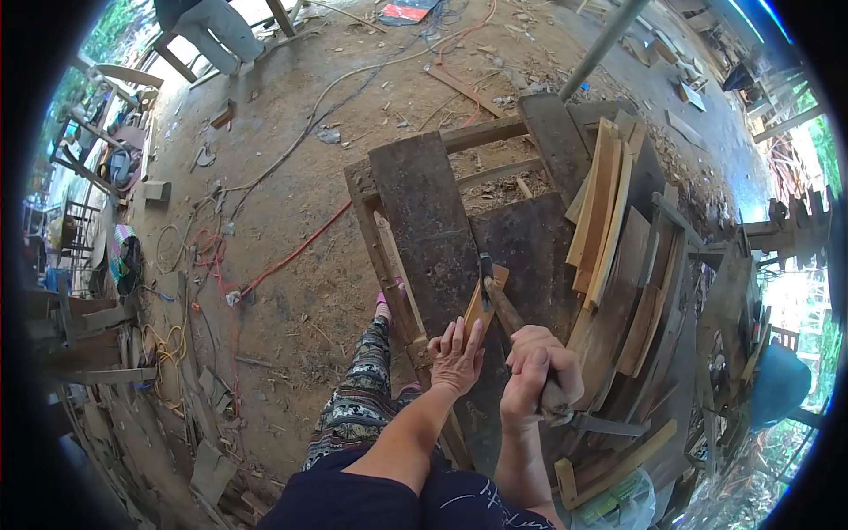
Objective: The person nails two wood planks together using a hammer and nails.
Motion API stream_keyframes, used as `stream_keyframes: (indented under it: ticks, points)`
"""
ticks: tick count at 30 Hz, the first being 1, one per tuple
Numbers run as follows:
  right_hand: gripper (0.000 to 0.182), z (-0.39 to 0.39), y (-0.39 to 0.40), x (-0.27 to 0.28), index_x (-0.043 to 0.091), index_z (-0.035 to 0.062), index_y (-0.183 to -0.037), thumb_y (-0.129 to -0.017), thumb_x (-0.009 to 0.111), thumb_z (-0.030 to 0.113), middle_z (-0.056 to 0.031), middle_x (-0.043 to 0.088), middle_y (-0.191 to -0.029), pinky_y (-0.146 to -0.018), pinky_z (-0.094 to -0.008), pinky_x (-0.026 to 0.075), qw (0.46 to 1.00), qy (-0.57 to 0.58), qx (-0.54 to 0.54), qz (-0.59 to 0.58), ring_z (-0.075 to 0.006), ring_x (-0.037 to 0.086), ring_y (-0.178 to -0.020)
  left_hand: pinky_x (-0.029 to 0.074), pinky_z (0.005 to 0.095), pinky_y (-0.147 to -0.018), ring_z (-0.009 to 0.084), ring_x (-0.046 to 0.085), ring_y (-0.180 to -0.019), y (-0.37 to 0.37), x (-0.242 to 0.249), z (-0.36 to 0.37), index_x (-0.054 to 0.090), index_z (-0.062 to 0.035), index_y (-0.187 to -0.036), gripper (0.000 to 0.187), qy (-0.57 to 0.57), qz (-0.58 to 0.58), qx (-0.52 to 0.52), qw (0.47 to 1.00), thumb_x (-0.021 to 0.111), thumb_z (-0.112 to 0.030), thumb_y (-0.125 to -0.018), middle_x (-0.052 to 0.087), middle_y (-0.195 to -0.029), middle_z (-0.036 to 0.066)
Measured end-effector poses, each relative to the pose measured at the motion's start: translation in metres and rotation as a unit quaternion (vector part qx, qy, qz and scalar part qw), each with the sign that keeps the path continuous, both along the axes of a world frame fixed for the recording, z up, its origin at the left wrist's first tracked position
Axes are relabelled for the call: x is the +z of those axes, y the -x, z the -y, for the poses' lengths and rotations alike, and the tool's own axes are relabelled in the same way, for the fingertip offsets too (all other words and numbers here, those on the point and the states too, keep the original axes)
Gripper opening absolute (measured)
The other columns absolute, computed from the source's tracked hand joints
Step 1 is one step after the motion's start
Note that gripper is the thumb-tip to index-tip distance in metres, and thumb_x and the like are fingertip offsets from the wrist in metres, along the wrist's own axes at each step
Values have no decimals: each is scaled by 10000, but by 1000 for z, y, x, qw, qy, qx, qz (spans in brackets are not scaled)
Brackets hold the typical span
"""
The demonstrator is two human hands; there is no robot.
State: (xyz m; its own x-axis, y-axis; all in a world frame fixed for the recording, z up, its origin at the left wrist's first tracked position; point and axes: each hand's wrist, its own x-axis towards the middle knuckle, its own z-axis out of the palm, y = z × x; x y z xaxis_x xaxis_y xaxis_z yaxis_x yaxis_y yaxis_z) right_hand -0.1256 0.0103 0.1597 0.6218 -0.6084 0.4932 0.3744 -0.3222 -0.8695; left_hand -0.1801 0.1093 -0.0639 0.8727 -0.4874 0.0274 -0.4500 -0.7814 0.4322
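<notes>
My right hand (541, 369) is wrapped round the wooden handle (505, 311) of a hammer. The dark metal hammer head (486, 267) overlaps a short, light-brown wood piece (481, 305) on the workbench. At the near end of that piece lies my left hand (456, 355), fingers stretched out and slightly apart, fingertips against the wood. Both hands are over dark, worn bench boards (424, 221). The underside of my left hand is hidden.
Curved wood slats (605, 212) are stacked on the bench's right side. A red cord (296, 252) and tangled cables run across the dirt floor at left. Another person (210, 31) stands at the far left. A clear plastic bag (623, 503) lies at lower right.
</notes>
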Motion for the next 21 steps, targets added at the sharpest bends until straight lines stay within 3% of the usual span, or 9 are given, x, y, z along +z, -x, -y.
stream_keyframes:
  ticks: [10,17,18,19,20,21]
  points:
    - [146,14,-15,13,472,39,-791,-936,460,31,-41,499,-590,-664,-385,494,996,-29,48,-64,-129,463,-528,260,498,-1032,351,280,-1401,6,-10,17,307,-275,-1546,791,-37,-3,4,999,667,-275,-841,259,-1536,214]
    - [113,12,-26,18,503,15,-808,-918,495,-7,-64,559,-647,-689,-389,510,994,-49,70,-69,-140,507,-571,258,500,-1037,369,250,-1415,11,-3,30,322,-311,-1537,787,0,-17,4,1000,660,-268,-828,246,-1533,227]
    - [99,11,-27,14,518,2,-810,-903,516,-32,-72,572,-661,-688,-372,514,994,-26,72,-74,-152,532,-592,261,494,-1033,363,256,-1415,19,-3,45,344,-309,-1524,749,-326,51,-4,944,642,-275,-838,252,-1531,218]
    - [89,11,-28,12,534,-11,-812,-888,538,-58,-80,585,-674,-688,-356,518,994,-3,73,-80,-165,556,-614,264,488,-1030,358,263,-1415,24,-1,53,367,-307,-1512,712,-614,112,-10,781,623,-282,-848,259,-1530,210]
    - [89,8,-32,12,534,-11,-812,-888,538,-58,-80,585,-674,-688,-356,518,994,-4,73,-79,-165,556,-614,264,488,-1030,358,263,-1415,-42,51,41,367,-307,-1512,712,-615,113,-11,781,623,-282,-848,259,-1530,210]
    - [88,3,-37,12,544,-18,-808,-874,547,-75,-87,587,-676,-677,-336,517,995,13,62,-78,-175,571,-618,334,362,-858,260,371,-1018,-58,104,50,418,-193,-1080,315,-598,240,0,765,621,-127,-848,371,-1092,110]
